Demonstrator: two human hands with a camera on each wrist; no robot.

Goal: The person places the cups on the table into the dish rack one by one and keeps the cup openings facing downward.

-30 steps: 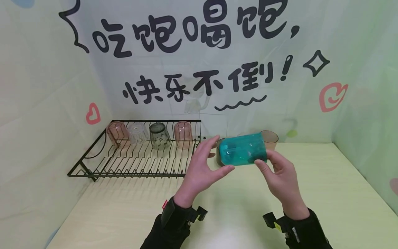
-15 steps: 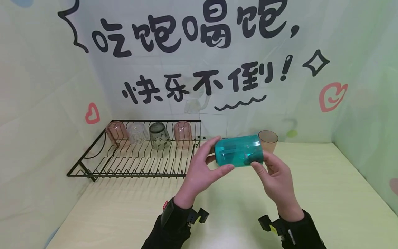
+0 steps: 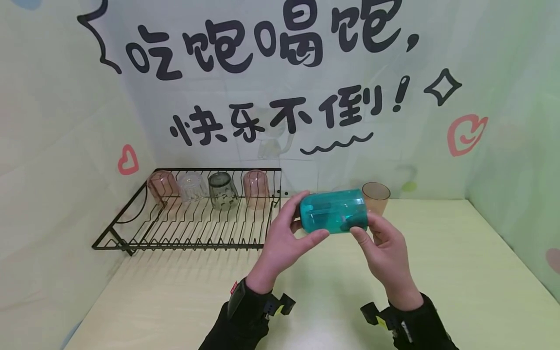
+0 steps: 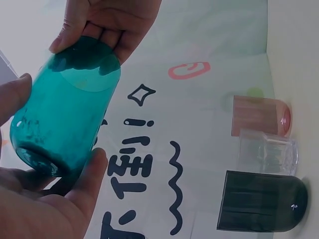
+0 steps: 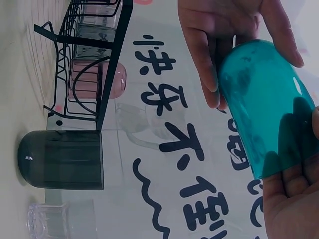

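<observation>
A teal see-through cup [image 3: 333,211] lies on its side in the air above the table, held between both hands. My left hand [image 3: 297,224] grips its left end, fingers over the top and thumb below. My right hand [image 3: 366,229] grips the right end, with its thumb in front. In the left wrist view, the teal cup [image 4: 65,114] sits between my left hand [image 4: 50,199] below and my right hand [image 4: 109,20] at the top. The right wrist view has the teal cup [image 5: 264,104] with my left hand [image 5: 224,30] above and my right hand [image 5: 294,199] below.
A black wire rack [image 3: 192,228] stands at the back left with several cups upside down along its rear. An amber cup [image 3: 376,197] stands upright behind the teal cup. Upside down by the wall are a dark cup [image 4: 261,201] and a clear glass [image 4: 266,152].
Both hands and the teal cup have shifted slightly left and up. The dark cup seen behind the teal cup a second ago is now hidden in the head view.
</observation>
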